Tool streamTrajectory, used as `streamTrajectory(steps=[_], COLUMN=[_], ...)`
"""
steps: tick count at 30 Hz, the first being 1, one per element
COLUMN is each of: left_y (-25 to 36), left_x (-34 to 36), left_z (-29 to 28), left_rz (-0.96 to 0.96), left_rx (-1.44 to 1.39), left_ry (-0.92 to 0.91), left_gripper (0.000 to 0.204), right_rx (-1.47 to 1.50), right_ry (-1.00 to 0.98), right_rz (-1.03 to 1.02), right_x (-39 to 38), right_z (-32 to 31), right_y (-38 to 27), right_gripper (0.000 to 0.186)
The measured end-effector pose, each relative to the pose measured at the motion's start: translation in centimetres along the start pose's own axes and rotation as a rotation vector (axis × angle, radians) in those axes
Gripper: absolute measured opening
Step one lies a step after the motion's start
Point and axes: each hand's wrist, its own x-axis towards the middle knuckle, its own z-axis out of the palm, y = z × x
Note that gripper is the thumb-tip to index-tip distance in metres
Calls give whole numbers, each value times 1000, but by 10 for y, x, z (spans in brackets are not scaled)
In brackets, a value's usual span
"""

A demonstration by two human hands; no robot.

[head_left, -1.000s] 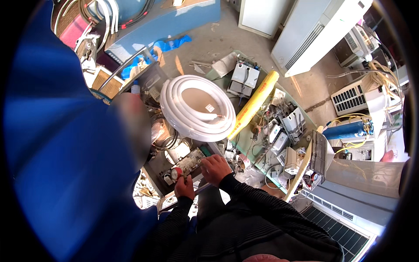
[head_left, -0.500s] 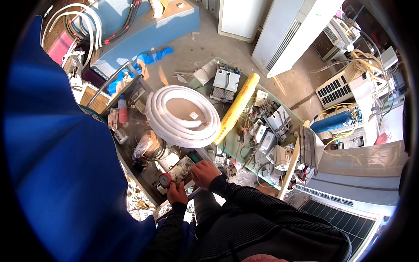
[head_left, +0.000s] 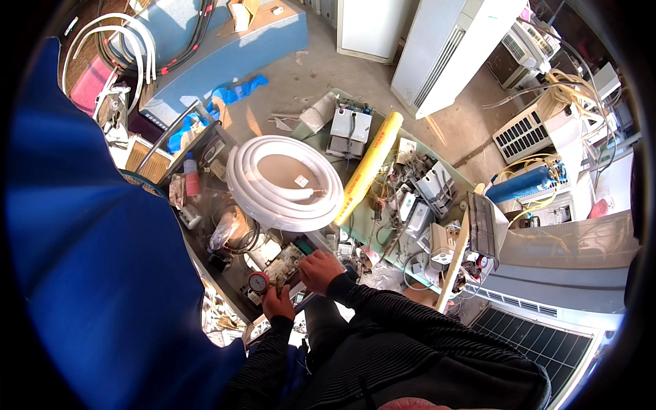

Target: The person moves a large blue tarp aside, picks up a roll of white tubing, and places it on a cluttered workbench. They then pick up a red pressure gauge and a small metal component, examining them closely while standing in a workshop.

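My left hand [head_left: 278, 304] is closed at the lower front of a metal cart, its fingers at a round pressure gauge [head_left: 258, 281] with a red rim and a white dial. What part of the gauge sits inside the fingers is hidden. Just right of it, my right hand [head_left: 320, 272] has its fingers curled together near the cart's edge; whatever they grip cannot be made out. Between and beyond the hands lies a dusty circuit board [head_left: 283, 265] with a green corner. A coil of white insulated pipe [head_left: 242, 179] rests on the cart just past the board.
A yellow roll [head_left: 371, 167] lies aslant beside the coil, by a green tabletop [head_left: 451, 164] strewn with electronic parts. Bottle [head_left: 191, 179] and plastic bag [head_left: 222, 231] sit in the cart. Blue cloth [head_left: 102, 273] fills the left side. White cabinets [head_left: 444, 55] stand beyond.
Both hands and the gauge stay practically in place. The whole view has shifted very slightly.
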Motion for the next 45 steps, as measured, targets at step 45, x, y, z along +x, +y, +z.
streamTrajectory(steps=[45], left_y=[17], left_x=[-3], left_z=[-12], left_rz=[-24], left_rx=[73], left_ry=[-28], left_gripper=[34], right_rx=[6], right_ry=[-7], right_rz=[-43], right_x=[0], right_z=[6], right_y=[-2], right_gripper=[10])
